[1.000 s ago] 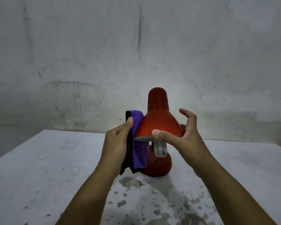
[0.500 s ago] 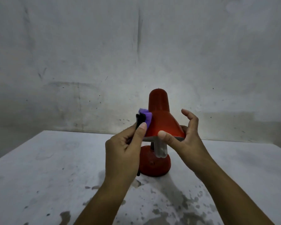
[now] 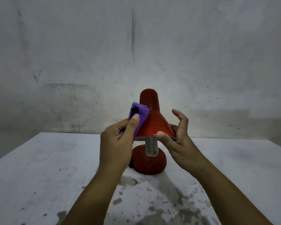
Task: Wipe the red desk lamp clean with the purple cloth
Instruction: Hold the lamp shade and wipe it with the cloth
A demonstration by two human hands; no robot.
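Two hands are engaged: the cloth (image 3: pixel 139 115) is gripped by the left hand (image 3: pixel 118 143) against the lamp (image 3: pixel 152 122) shade, whose rim is pinched by the right hand (image 3: pixel 177 140); a steady downward stroke is judged next.

Inventory by count:
- Red desk lamp (image 3: pixel 152 120): one, at centre of the table, made up of one shade, one round base (image 3: pixel 148 161) and one pale bulb (image 3: pixel 151 146) below the shade
- Purple cloth (image 3: pixel 139 114): one, bunched, on the left side of the shade
- Hands: two, one left hand (image 3: pixel 117 146) and one right hand (image 3: pixel 178 140), either side of the lamp
- Table (image 3: pixel 39 176): one, white, with dark worn patches on the near part
- Wall (image 3: pixel 136 46): one, grey and stained, at the far side
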